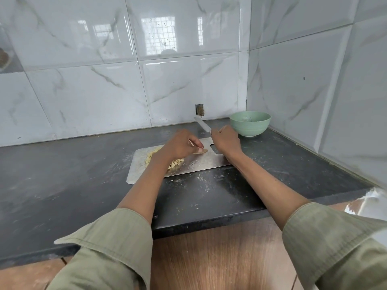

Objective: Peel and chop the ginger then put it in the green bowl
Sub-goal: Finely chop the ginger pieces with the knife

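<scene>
— Chopped ginger (174, 163), heaped at the near-left of the steel board (201, 162), partly hidden under the left forearm. Mostly cut, by the look of it; none visible yet in the green bowl (250, 123), though part of its inside stays out of sight.

— And the hands?

— Left hand (180, 146) curled over a small pale piece (200, 151), fingertips pressing it to the board; thin sliver or last nub, hard to say. Right hand (226, 141) clenched round the knife (203, 124), blade angled up toward 11 o'clock from the fist, clear of the board.

— Risks from here?

— Fingertips close to the cut line on so small a piece: a likely nick if the blade comes down without the tips tucked back. Smooth metal board on a dusty counter (83, 185) too, so a hard chop could skid it.

— And the transfer?

— Bowl at 2 o'clock from the heap, well apart, beyond the right hand. Loose dice probably spill onto the counter if carried by hand. Safer, perhaps, to bring bowl to board edge and scrape.
</scene>
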`<action>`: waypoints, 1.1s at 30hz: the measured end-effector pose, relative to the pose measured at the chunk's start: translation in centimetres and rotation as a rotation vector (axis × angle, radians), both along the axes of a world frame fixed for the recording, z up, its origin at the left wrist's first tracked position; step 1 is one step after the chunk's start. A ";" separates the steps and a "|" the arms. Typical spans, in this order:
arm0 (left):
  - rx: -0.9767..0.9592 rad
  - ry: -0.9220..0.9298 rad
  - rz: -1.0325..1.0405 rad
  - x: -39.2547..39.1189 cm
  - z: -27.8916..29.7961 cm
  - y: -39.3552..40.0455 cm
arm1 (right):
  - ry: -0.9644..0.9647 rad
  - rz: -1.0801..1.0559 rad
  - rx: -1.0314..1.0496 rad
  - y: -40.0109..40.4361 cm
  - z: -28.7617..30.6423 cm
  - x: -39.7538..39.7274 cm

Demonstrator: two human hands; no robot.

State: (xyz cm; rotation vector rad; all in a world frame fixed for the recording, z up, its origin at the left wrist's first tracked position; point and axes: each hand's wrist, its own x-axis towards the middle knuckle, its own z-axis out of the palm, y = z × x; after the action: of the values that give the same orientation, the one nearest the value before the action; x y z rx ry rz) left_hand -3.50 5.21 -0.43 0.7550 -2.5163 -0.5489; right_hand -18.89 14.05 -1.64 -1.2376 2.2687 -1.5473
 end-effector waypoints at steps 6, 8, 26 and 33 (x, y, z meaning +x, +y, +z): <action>0.005 0.034 0.043 0.1 -0.3 -0.3 | 0.008 0.006 0.034 0.2 0.2 0.3; 0.004 0.043 0.082 0.2 -0.3 -0.2 | 0.016 0.014 0.048 0.4 0.2 0.5; -0.093 0.038 0.135 1.9 -0.8 0.8 | 0.404 -0.022 0.169 6.4 -1.3 5.4; -0.125 0.032 0.210 1.7 -0.9 0.8 | 0.475 -0.063 0.182 7.8 -1.2 5.6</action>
State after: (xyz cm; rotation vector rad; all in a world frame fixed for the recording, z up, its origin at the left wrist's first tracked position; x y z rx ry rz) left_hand -1.83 6.06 -1.30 0.9399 -2.3798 -0.3253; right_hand -13.34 21.82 -2.88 -1.6307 2.6778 -1.1158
